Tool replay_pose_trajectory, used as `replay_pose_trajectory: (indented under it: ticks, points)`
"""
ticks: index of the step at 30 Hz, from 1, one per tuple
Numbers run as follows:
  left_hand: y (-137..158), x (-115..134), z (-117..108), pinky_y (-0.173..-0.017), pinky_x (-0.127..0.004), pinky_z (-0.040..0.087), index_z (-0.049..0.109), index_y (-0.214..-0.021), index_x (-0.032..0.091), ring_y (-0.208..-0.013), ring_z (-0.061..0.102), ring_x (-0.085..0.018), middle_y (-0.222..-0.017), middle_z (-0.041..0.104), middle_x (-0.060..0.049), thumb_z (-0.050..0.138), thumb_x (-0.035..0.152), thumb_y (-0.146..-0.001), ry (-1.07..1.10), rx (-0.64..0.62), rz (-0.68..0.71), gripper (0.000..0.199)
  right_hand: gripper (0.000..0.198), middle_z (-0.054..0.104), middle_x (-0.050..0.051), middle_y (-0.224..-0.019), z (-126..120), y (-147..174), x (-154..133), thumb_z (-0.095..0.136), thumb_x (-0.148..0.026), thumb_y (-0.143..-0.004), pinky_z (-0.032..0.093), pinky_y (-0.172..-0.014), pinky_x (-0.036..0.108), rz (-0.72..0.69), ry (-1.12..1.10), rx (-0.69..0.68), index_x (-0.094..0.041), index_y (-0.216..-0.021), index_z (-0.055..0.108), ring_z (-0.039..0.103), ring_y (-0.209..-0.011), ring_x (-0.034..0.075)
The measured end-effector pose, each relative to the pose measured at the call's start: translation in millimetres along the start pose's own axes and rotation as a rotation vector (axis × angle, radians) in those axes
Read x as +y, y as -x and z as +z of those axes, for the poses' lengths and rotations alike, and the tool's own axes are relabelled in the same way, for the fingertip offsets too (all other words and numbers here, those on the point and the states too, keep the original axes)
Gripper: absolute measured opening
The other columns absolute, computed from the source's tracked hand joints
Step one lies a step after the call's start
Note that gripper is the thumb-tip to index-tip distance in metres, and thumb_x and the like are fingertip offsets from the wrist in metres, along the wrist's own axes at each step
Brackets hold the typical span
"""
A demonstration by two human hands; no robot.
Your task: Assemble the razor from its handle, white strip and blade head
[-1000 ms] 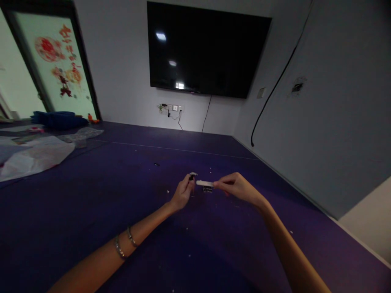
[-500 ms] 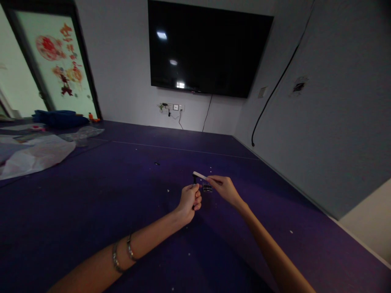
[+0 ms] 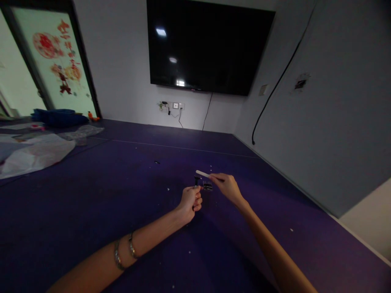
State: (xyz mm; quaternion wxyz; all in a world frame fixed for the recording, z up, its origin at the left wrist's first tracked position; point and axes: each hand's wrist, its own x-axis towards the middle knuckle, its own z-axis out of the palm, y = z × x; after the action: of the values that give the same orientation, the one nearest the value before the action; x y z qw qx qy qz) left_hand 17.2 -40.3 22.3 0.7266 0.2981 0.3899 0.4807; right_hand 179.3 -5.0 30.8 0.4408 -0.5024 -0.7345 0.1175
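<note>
My left hand [image 3: 190, 201] is closed around the handle of what looks like a black razor [image 3: 197, 180], its T-shaped head pointing up. Between the fingertips of my right hand [image 3: 227, 187] is a slim white stick [image 3: 202, 173], held nearly level. The stick's free end is slightly above the razor head, with a small gap showing. A small dark object with a clear edge [image 3: 207, 186], perhaps a blade case, lies on the purple surface [image 3: 122, 203] between the two hands.
White scraps [image 3: 168, 189] and a small black piece [image 3: 157, 162] lie about. Far left are crumpled plastic sheets [image 3: 45, 154] and a blue cloth bag [image 3: 59, 118]. A television [image 3: 210, 47] hangs on the wall; a black cable [image 3: 276, 85] dangles at the right.
The white stick has lifted off the razor head and shifted a little right with my right hand. My left hand has stayed nearly still. The view has tilted slightly.
</note>
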Motion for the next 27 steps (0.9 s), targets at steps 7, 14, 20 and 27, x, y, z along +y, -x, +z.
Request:
replay_pose_trajectory:
  ticks: [7, 14, 20, 27]
  points:
    - [0, 2, 0, -0.033, -0.018, 0.006, 0.046, -0.075, 0.015, -0.029, 0.018, -0.001, -0.044, 0.026, 0.011, 0.042, 0.018, -0.085, -0.005, 0.006, -0.012, 0.011, 0.025, 0.072, 0.005, -0.086, -4, -3, 4, 0.057, -0.042, -0.078, 0.047, -0.071, 0.033, -0.022, 0.002, -0.069, -0.025, -0.086, 0.073, 0.066, -0.077, 0.023]
    - [-1, -4, -1, -0.033, -0.018, 0.006, 0.045, -0.074, 0.015, -0.029, 0.019, -0.002, -0.045, 0.027, 0.011, 0.042, 0.018, -0.085, -0.014, -0.001, -0.015, 0.011, 0.023, 0.072, 0.005, -0.089, -3, -2, 2, 0.058, -0.039, -0.079, 0.048, -0.071, 0.030, -0.040, -0.025, -0.107, -0.025, -0.088, 0.073, 0.066, -0.080, 0.022]
    - [-3, -5, -2, -0.032, -0.018, 0.007, 0.046, -0.073, 0.015, -0.029, 0.019, -0.001, -0.044, 0.027, 0.011, 0.043, 0.018, -0.085, -0.021, 0.014, -0.008, 0.012, 0.023, 0.072, 0.003, -0.088, 1, -2, 4, 0.058, -0.040, -0.078, 0.048, -0.074, 0.031, -0.017, 0.041, -0.043, -0.026, -0.087, 0.073, 0.066, -0.081, 0.022]
    - [-4, -6, -3, -0.032, -0.019, 0.006, 0.045, -0.072, 0.015, -0.028, 0.018, -0.002, -0.043, 0.028, 0.011, 0.042, 0.018, -0.085, -0.022, -0.005, 0.004, 0.014, 0.025, 0.072, 0.003, -0.088, 6, -1, 12, 0.058, -0.040, -0.077, 0.049, -0.071, 0.028, 0.086, -0.054, -0.150, -0.023, -0.088, 0.073, 0.066, -0.081, 0.021]
